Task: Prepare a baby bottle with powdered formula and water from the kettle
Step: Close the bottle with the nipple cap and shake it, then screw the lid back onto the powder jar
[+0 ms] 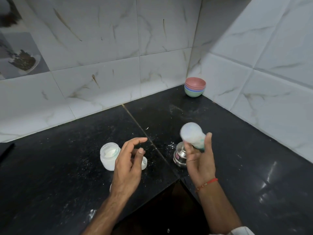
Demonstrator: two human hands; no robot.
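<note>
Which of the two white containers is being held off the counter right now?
The blurred baby bottle, gripped in the right hand above the steel pot. The open powder jar stands on the counter beside the left hand.

Bottle point(192, 134) motion-blurred in right hand point(200, 160); steel vessel point(179, 156) partly hidden behind it.

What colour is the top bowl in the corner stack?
Pink, the top bowl of the stack; clearest in the head view.
</note>
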